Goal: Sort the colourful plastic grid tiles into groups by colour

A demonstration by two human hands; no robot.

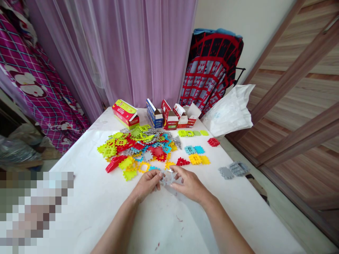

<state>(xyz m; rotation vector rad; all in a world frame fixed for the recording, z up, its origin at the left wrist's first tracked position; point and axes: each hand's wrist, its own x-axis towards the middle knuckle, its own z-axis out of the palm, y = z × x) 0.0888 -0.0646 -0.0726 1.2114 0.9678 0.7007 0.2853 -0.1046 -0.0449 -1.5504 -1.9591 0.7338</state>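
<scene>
Between my two hands, just above the white table (pixel 100 215), is a grey plastic building tile (pixel 166 177) with notched edges. My left hand (pixel 148 182) pinches its left side between thumb and fingers. Around its right side my right hand (pixel 187 181) curves, thumb below and fingertips on the upper edge. How many grey pieces are there I cannot make out. Right beyond my hands spreads a heap of interlocking tiles (pixel 137 144) in green, red, blue, yellow and grey. A red curved piece (pixel 115 163) lies at the heap's left front.
Sorted tiles lie to the right: green (pixel 192 133), blue (pixel 194 150), yellow (pixel 199 159), red (pixel 213 141) and a grey stack (pixel 238 169) by the right edge. Small cardboard boxes (pixel 169 118) and a red-green box (pixel 125 114) stand behind the heap. A white bag (pixel 229 111) sits at the back right.
</scene>
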